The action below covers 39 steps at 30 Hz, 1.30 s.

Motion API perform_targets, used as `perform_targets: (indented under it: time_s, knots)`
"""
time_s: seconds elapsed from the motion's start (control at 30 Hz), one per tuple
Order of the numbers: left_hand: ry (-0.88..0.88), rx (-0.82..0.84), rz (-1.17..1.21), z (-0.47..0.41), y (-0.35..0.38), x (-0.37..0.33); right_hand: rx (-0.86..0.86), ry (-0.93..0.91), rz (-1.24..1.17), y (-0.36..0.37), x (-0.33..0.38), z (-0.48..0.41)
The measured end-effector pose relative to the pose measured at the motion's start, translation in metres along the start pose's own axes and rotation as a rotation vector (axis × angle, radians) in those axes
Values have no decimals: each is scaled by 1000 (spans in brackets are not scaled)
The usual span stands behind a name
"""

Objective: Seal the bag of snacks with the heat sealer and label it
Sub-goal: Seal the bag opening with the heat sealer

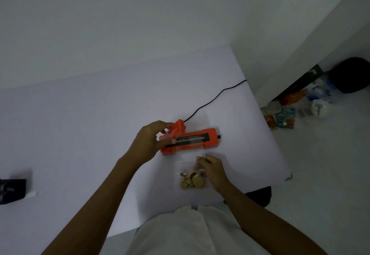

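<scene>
Orange heat sealer point(189, 140) lid raised; clear snack bag point(192, 171) just before it

No words or numbers can be read. The colored packets point(285, 118) on the floor have print, but it is too blurry. The heat sealer point(189, 141) and the bag of snacks point(190, 181) show no clear letters.

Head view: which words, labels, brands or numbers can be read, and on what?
No text can be read.
The heat sealer: no lettering shows.
The snack bag: clear, no label visible.
The floor packets: print too blurred.
The dark object at far left: pale marks, unreadable.
</scene>
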<state>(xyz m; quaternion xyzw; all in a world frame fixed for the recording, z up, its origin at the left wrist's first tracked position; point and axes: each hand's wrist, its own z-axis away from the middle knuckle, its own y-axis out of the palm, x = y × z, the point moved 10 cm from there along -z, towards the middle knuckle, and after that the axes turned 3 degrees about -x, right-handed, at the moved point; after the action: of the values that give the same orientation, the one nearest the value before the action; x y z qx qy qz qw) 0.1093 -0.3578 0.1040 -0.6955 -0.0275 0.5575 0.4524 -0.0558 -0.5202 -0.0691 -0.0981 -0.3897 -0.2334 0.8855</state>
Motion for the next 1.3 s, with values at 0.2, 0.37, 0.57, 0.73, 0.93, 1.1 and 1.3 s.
perform_targets:
  time_s: [0.2, 0.37, 0.57, 0.73, 0.93, 1.1, 1.3]
  knots:
    - [20, 44, -112, -20, 29, -12, 6, -3, 3, 1, 1, 1]
    - [62, 91, -221, -31, 52, -17, -5, 16, -11, 1, -1, -1]
    - [57, 158, -305, -42, 78, -17, -21, 20, 3, 2, 0, -2]
    - [54, 218, -358, -48, 99, -15, -18, 11, 0, 2, -2, -3]
    - [49, 284, -457, -56, 117, -10, -7, 5, 0, 3, 2, -2]
    - [41, 317, -526, -59, 130, -6, -14, -8, 16, 1, 1, -4]
    - [26, 331, -576, -63, 137, -2, -14, -1, 44, 1, -3, -8]
